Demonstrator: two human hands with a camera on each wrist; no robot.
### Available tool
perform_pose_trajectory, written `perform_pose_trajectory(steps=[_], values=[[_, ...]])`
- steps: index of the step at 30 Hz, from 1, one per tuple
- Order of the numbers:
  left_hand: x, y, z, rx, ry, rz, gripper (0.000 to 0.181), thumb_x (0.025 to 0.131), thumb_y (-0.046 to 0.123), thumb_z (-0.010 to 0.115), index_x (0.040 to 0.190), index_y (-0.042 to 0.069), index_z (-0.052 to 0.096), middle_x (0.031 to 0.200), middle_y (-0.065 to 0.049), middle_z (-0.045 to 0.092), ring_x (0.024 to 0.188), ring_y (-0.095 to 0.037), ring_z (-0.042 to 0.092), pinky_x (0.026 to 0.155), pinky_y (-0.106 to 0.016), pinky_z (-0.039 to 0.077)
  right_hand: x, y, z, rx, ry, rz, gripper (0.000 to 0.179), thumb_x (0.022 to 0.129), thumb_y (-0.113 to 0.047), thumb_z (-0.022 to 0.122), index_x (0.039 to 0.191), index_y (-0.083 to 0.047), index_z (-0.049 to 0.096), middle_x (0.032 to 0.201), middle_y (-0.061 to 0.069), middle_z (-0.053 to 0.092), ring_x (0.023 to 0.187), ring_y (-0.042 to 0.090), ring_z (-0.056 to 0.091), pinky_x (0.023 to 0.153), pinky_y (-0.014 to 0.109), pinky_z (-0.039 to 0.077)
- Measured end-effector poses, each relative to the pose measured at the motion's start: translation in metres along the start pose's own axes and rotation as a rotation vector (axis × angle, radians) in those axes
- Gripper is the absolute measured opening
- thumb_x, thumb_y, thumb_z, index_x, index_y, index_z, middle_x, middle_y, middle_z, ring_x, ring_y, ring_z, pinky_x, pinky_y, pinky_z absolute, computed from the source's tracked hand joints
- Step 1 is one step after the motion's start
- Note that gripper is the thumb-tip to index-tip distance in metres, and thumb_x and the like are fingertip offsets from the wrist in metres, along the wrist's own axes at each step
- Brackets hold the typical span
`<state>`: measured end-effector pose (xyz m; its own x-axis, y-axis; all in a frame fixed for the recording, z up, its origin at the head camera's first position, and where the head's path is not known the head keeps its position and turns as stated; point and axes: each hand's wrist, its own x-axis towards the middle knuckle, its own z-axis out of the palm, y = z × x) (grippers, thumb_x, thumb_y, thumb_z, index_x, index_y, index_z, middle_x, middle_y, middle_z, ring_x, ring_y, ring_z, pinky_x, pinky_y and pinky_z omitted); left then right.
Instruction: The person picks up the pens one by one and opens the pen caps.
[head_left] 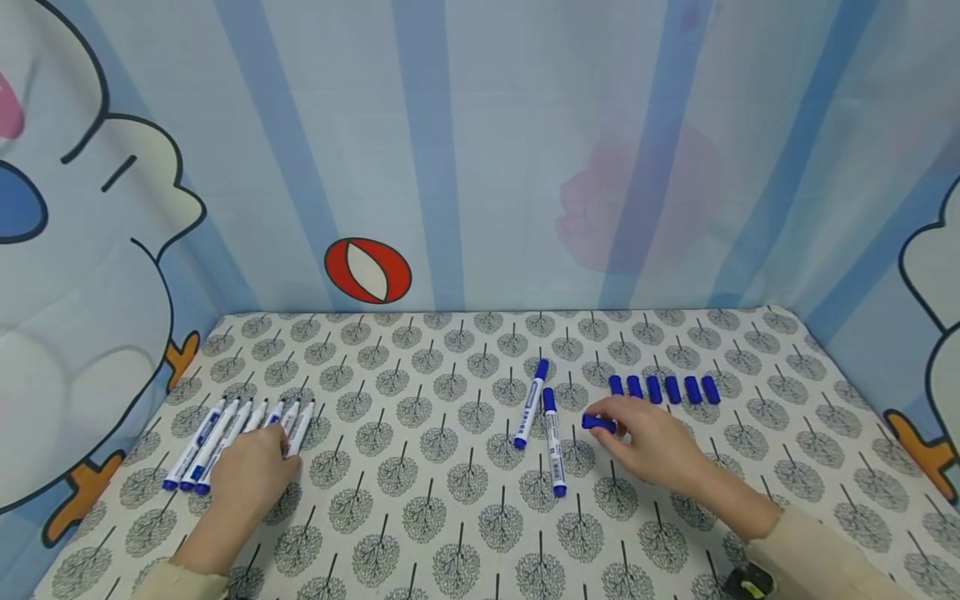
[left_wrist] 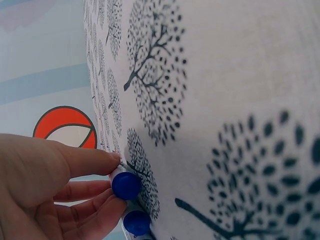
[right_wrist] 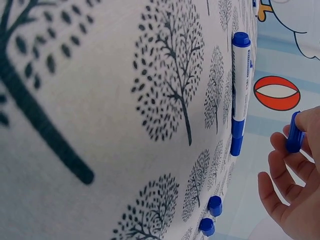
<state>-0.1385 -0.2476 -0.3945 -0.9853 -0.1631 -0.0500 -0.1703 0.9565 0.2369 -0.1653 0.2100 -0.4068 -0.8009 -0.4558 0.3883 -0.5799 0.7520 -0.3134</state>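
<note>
At the left of the table, several uncapped white markers (head_left: 197, 446) lie side by side, black tips pointing away. My left hand (head_left: 253, 468) pinches the rightmost marker (head_left: 302, 427) of that row; its blue end (left_wrist: 126, 186) shows beside the thumb in the left wrist view. On the right side, my right hand (head_left: 660, 442) holds a blue marker cap (head_left: 598, 423) between thumb and fingers, raised off the cloth in the right wrist view. Several loose blue caps (head_left: 672, 390) stand in a row just beyond that hand.
Two capped markers, one farther back (head_left: 531, 404) and one nearer (head_left: 554, 442), lie between the hands, left of the held cap. A tree-patterned cloth (head_left: 420, 533) covers the table. Behind it hangs a striped curtain (head_left: 495, 167) with cartoon prints.
</note>
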Motion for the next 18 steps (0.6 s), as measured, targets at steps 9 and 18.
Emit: perform_pose_trajectory(steps=[9,18], values=[[-0.0003,0.0009,-0.0008,0.010,-0.006,-0.002,0.017,0.078,0.015,0.067,0.084,0.003,0.057,0.067,-0.007,0.058,0.052,-0.019,0.049,0.041,-0.030,0.038,-0.0004,0.0011,0.0006,0.012,-0.013,-0.002,0.020,0.083,-0.020,0.067,0.102,-0.015,0.066,0.097,-0.004,0.066,0.072,0.000,0.054,0.061,0.020,0.049],[0.0003,-0.0002,0.0001,0.007,-0.003,0.001,0.017,0.078,0.016,0.068,0.084,0.004,0.057,0.069,-0.008,0.058,0.053,-0.020,0.049,0.041,-0.030,0.038,-0.0003,0.0010,-0.0006,0.013,-0.025,0.009,0.021,0.083,-0.021,0.067,0.103,-0.015,0.065,0.097,-0.004,0.066,0.072,0.001,0.055,0.061,0.021,0.050]])
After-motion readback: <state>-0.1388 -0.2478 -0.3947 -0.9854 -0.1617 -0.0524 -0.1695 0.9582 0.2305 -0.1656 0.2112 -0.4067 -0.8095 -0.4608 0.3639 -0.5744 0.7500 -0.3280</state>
